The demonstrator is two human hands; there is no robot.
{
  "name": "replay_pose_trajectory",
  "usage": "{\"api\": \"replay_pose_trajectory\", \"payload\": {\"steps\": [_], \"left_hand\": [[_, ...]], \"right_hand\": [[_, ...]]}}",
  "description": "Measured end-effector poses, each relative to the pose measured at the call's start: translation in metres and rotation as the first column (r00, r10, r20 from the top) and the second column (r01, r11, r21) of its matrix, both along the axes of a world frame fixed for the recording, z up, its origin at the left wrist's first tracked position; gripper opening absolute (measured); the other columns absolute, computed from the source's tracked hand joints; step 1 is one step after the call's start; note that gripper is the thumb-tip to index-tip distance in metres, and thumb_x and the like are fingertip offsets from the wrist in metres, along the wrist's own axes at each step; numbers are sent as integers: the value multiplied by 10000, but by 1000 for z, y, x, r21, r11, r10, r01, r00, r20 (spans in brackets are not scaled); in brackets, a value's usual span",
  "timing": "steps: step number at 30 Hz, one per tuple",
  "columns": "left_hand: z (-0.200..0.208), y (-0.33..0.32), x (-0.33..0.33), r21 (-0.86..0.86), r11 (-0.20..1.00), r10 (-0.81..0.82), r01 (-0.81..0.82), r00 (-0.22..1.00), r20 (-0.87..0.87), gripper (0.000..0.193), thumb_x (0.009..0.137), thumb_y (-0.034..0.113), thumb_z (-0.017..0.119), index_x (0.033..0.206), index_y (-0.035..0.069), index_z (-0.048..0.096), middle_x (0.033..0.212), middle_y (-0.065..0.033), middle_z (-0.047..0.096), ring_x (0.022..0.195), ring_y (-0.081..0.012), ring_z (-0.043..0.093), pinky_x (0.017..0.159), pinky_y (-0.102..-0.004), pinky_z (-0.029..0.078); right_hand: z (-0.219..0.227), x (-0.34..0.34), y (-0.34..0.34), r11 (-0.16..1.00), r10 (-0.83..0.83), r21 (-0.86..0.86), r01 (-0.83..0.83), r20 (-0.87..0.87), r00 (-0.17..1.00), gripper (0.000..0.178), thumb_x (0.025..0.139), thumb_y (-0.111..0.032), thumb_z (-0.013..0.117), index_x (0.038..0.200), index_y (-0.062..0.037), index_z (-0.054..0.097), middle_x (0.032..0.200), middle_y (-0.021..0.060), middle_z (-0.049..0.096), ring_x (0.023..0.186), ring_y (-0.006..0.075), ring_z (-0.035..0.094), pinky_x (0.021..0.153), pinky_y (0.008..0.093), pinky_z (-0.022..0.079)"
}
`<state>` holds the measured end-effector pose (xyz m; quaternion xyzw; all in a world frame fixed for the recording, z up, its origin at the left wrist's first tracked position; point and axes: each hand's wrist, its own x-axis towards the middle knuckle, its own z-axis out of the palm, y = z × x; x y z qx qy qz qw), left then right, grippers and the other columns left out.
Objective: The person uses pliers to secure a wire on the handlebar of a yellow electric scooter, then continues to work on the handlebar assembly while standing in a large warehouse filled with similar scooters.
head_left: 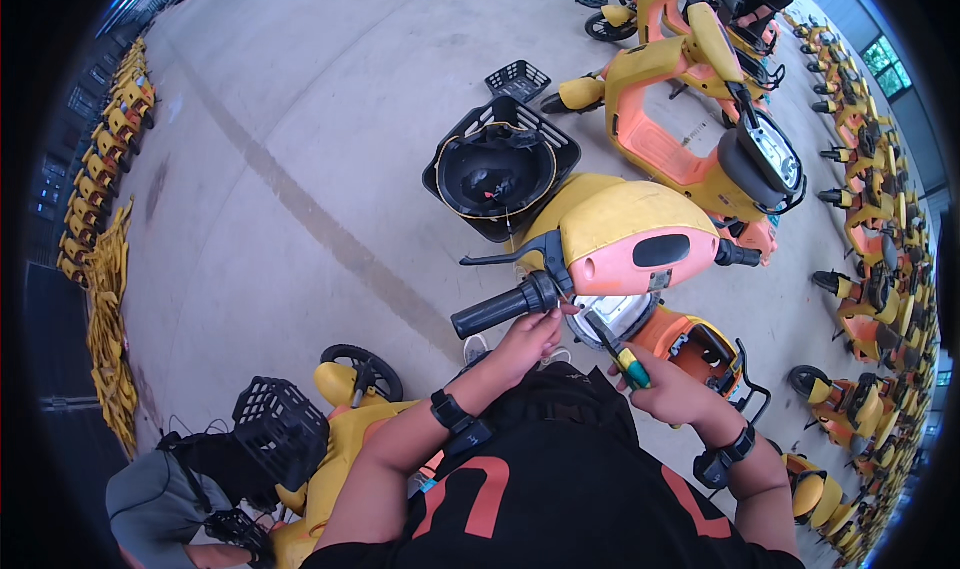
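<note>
A yellow and pink scooter stands in front of me, its black front basket holding a black helmet. My left hand reaches up under the left black handlebar grip, fingertips at the steering column just below the brake lever. My right hand is shut on a screwdriver with a yellow and green handle. Its dark shaft points up toward the round silver headlight area under the pink front panel. Both wrists wear black bands.
A second yellow scooter with a black basket stands at lower left, a grey bag beside it. More scooters stand behind and in a long row along the right. A loose black basket lies on the concrete floor. Stacked yellow panels line the far left.
</note>
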<state>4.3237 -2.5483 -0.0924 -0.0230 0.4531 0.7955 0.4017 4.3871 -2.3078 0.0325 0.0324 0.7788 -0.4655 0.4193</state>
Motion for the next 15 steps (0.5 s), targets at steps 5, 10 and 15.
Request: {"api": "replay_pose_trajectory", "payload": {"steps": [5,10,15], "left_hand": [[-2,3,2,-22,1000,17,-17,1000,17,368,1127,294,411,1371,52,542,707,67,377,617,-44,336,577,-210,298],[-11,0,2,7,1000,26,-26,999,-42,262,1122,281,429,1239,92,568,710,72,387,624,-48,349,582,-218,307],[-18,0,1,36,999,22,-22,1000,-8,243,1118,297,437,1177,109,579,709,77,401,624,-48,357,586,-225,316]], "right_hand": [[-8,-4,-3,994,12,-106,-11,9,1000,765,801,10,557,1540,-25,361,1418,184,551,1259,307,619,1002,368,512],[-29,-26,4,684,-48,-584,437,561,826,797,733,50,561,1509,-19,394,1435,197,535,1297,416,584,1011,490,538],[-56,-34,-4,479,77,-726,493,594,801,855,724,9,591,1537,35,326,1449,264,506,1288,501,561,1023,572,513]]}}
